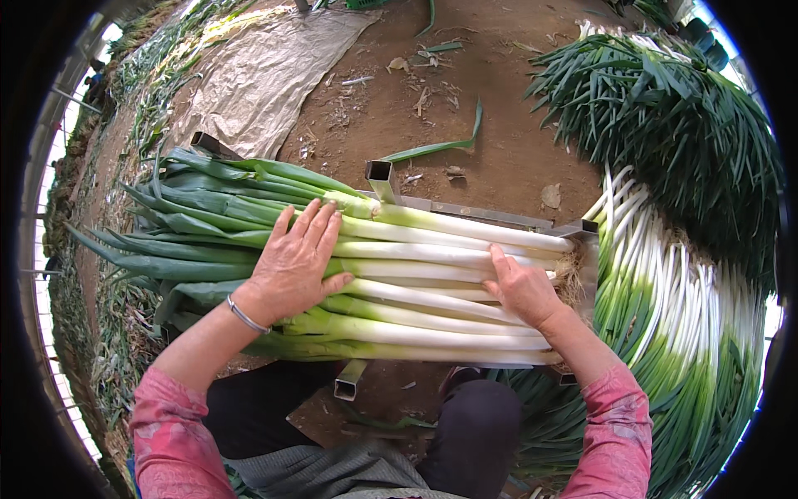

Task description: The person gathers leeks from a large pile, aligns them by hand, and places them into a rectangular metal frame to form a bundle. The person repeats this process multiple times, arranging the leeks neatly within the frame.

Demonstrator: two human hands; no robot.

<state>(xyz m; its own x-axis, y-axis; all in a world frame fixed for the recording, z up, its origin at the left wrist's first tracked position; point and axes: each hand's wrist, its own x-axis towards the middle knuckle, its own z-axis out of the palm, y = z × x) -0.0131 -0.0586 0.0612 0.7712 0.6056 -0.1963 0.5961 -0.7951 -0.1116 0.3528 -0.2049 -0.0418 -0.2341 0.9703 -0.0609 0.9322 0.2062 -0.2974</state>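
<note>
A layer of long green onions (424, 252) lies side by side across a metal frame (381, 178), dark leaves to the left and white stalks to the right. My left hand (299, 256) rests palm down where the leaves meet the pale stalks, thumb spread from the fingers. On the white stalks near the root end is my right hand (523, 284). Its index finger and thumb touch the stalks apart from each other; the other fingers are curled and partly hidden, so a grip cannot be made out. Fibrous roots (570, 280) sit against the frame's metal end plate (588, 268).
Green onions are heaped at the right, one pile (661, 106) farther back and another (679, 324) closer. A pale sheet (268, 68) covers soil at the upper left. A loose leaf (436, 148) and scraps lie on the brown ground (499, 162). Square tube posts rise beside the bundle.
</note>
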